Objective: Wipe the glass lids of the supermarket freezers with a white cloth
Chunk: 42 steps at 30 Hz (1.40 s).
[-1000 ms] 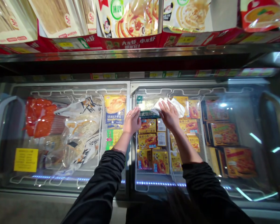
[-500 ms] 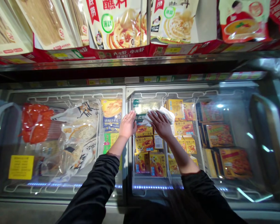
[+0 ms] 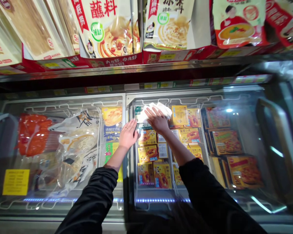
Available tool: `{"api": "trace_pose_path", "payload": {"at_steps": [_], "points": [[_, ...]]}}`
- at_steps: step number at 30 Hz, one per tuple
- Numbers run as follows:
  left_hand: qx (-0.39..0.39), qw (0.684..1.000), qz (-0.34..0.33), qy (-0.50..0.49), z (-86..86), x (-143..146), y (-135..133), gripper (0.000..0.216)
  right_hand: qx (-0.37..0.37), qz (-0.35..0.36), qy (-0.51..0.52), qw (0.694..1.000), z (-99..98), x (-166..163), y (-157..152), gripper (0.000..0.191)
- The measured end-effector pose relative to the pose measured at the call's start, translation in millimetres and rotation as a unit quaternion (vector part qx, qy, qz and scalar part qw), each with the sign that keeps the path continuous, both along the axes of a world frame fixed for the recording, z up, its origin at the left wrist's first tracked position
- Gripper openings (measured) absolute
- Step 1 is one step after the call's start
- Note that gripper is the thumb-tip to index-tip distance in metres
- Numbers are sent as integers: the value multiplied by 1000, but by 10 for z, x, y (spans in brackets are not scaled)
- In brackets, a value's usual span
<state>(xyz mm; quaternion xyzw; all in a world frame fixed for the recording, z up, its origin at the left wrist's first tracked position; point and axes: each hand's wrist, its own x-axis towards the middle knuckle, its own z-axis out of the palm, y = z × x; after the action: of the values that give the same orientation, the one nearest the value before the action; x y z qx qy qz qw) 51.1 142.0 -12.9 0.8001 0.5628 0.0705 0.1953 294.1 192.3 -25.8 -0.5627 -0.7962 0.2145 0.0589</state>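
My right hand [image 3: 158, 122] presses a crumpled white cloth [image 3: 162, 109] against the glass lid [image 3: 156, 195] of a freezer, its fingers laid over the cloth. Beside it to the left, my left hand [image 3: 128, 133] rests with fingers stretched out near the metal frame strip [image 3: 125, 110] between two lids; it holds nothing. Below the glass, under and around my right hand, lie yellow food boxes [image 3: 147, 153] and a pack with a green label [image 3: 137, 110], partly hidden by the cloth.
Above the freezer runs a shelf edge [image 3: 161, 62] with sauce pouches [image 3: 112, 32] and noodle packs [image 3: 39, 29]. Handles [image 3: 274, 146] stand at both outer sides. A yellow notice [image 3: 16, 182] is at the left. More boxes [image 3: 244, 170] lie under the right glass.
My right hand has slid the cloth slightly left and away from me over the glass. My left hand stays beside the frame strip. The whole view has shifted slightly.
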Motion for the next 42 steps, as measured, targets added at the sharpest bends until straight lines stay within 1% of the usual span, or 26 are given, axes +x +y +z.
{"api": "trace_pose_path", "payload": {"at_steps": [2, 4, 5, 7, 9, 10, 12, 14, 17, 19, 20, 22, 24, 26, 28, 30, 31, 33, 35, 37, 38, 40, 42], "points": [[1, 1000, -1, 1, 14, 4, 3, 57, 1, 0, -6, 1000, 18, 203, -166, 54], [1, 1000, -1, 4, 26, 19, 1, 57, 8, -35, -21, 999, -5, 423, -209, 55], [1, 1000, 0, 6, 31, 30, -1, 58, 13, -58, -28, 998, -32, 511, -173, 55], [2, 1000, 2, 11, 38, 51, -10, 59, 22, -110, -37, 993, -108, 602, 3, 56], [4, 1000, 3, 15, 41, 70, -21, 59, 20, -152, -33, 988, -190, 561, 256, 57], [6, 1000, 5, 17, 42, 79, -25, 59, 16, -163, -26, 986, -223, 499, 382, 57], [9, 1000, 11, 20, 40, 107, -26, 60, 9, -155, -8, 988, -259, 339, 572, 57], [14, 1000, 20, 19, 34, 167, -6, 60, 11, -128, 7, 992, -245, 196, 633, 56], [22, 999, 34, 9, 17, 354, 80, 59, 17, -61, 21, 998, -152, 145, 488, 55], [26, 999, 40, -1, 1, 536, 170, 57, 10, -24, 23, 999, -81, 236, 314, 55], [26, 999, 42, -7, -7, 636, 218, 56, 5, -17, 19, 1000, -54, 308, 233, 55], [24, 999, 42, -15, -24, 838, 308, 56, -2, -27, 8, 1000, -28, 470, 128, 55], [18, 999, 38, -20, -40, 1025, 373, 58, -1, -54, -5, 999, -43, 608, 133, 55], [12, 999, 32, -21, -61, 1180, 406, 63, 9, -93, -14, 995, -87, 674, 244, 56], [1, 999, 33, -13, -86, 1297, 406, 69, 21, -134, -20, 991, -133, 659, 407, 57], [-14, 999, 44, 1, -113, 1373, 386, 75, 27, -150, -20, 988, -156, 601, 541, 57], [-19, 999, 49, 3, -126, 1396, 372, 76, 27, -142, -19, 989, -156, 575, 574, 57], [-19, 998, 57, -3, -149, 1419, 348, 75, 25, -103, -12, 994, -135, 558, 547, 56], [-11, 998, 58, -17, -163, 1422, 335, 70, 22, -54, -5, 998, -97, 613, 406, 55], [-10, 998, 56, -19, -167, 1419, 333, 63, 15, -29, -4, 999, -57, 742, 204, 53], [-11, 998, 56, -19, -166, 1418, 334, 60, 11, -26, -7, 1000, -42, 828, 104, 53], [-11, 998, 55, -16, -163, 1419, 336, 57, 9, -43, -19, 999, -29, 1011, -39, 53], [-11, 998, 55, -12, -164, 1424, 336, 57, 12, -74, -34, 997, -47, 1161, -64, 54]]}}
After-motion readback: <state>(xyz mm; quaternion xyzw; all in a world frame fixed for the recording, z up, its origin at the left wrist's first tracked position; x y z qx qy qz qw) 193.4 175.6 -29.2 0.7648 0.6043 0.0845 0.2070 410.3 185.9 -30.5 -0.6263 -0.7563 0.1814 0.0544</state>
